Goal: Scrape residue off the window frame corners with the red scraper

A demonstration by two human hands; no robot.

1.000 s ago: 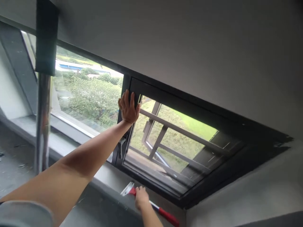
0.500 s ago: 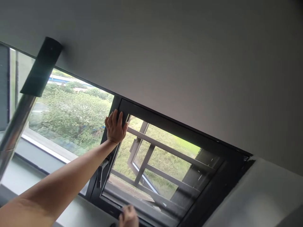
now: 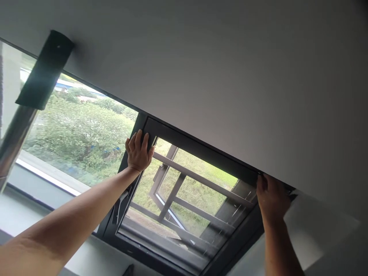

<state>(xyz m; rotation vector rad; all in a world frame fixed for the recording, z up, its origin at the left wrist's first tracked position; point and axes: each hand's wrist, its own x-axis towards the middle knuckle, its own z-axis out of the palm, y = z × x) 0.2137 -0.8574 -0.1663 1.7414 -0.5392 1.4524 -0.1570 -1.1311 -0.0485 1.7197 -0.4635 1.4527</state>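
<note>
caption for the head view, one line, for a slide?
Both hands on a dark screen frame under the ceiling: left hand flat on its upper left corner, right hand at its upper right corner.

We see bright daylight coming in through the window [image 3: 77, 130], and the trees outside look washed out and a bit fuzzy. The ceiling [image 3: 218, 76] is dim and grey. The dark window frame [image 3: 201, 151] loses detail in shadow.
</note>
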